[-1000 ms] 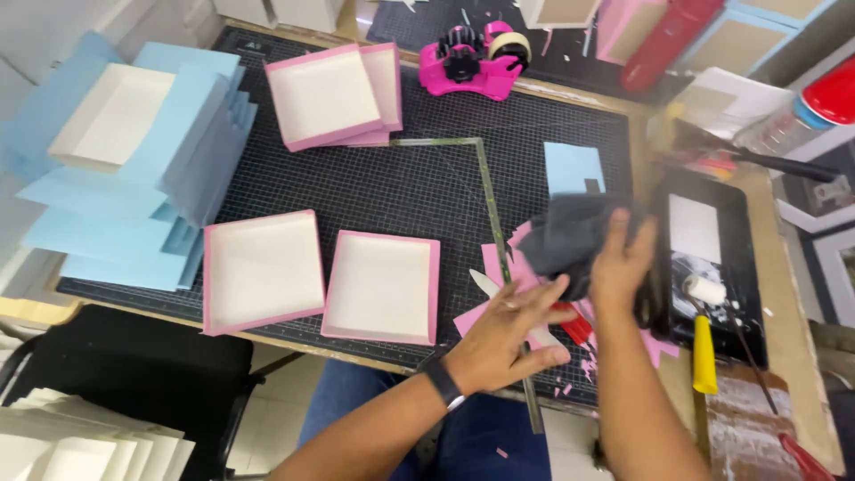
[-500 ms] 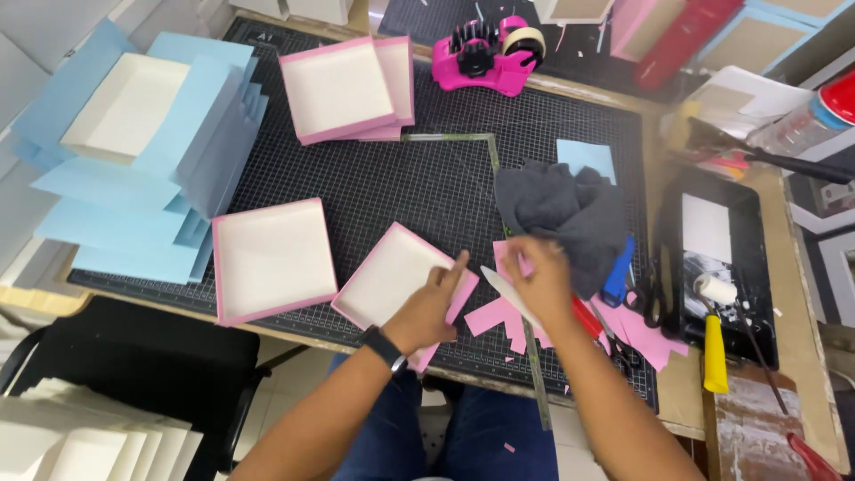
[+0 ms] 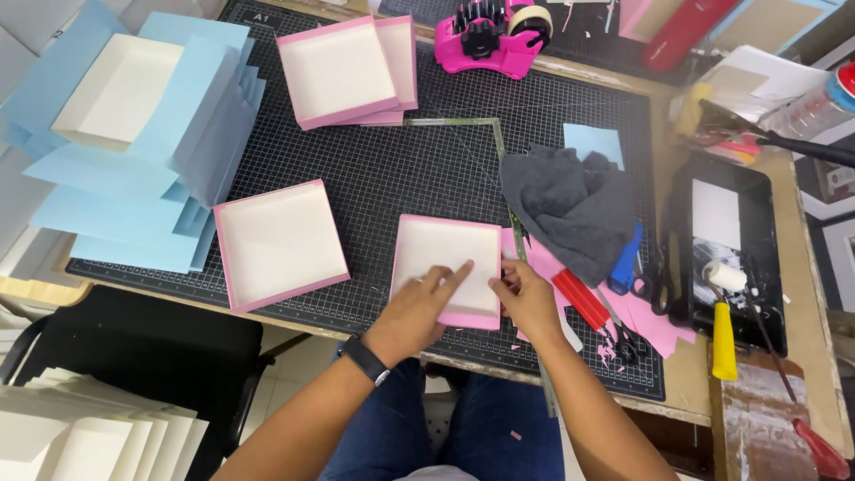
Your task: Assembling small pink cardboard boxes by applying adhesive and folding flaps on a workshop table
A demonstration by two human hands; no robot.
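Hands meet over a shallow pink-edged box (image 3: 450, 258) lying open side up on the black cutting mat (image 3: 392, 169), near its front edge. Left hand (image 3: 419, 307) lies flat with fingers spread inside the box; right hand (image 3: 525, 298) pinches its right wall between thumb and fingers. Just right of it sit pink paper scraps (image 3: 650, 321) and a grey cloth (image 3: 574, 209). Another pink box (image 3: 278, 242) rests to the left, apart

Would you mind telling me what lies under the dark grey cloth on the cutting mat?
The dark grey crumpled cloth covers part of the metal ruler, a light blue paper sheet and a blue-handled tool, each sticking out. Anything else beneath is hidden.
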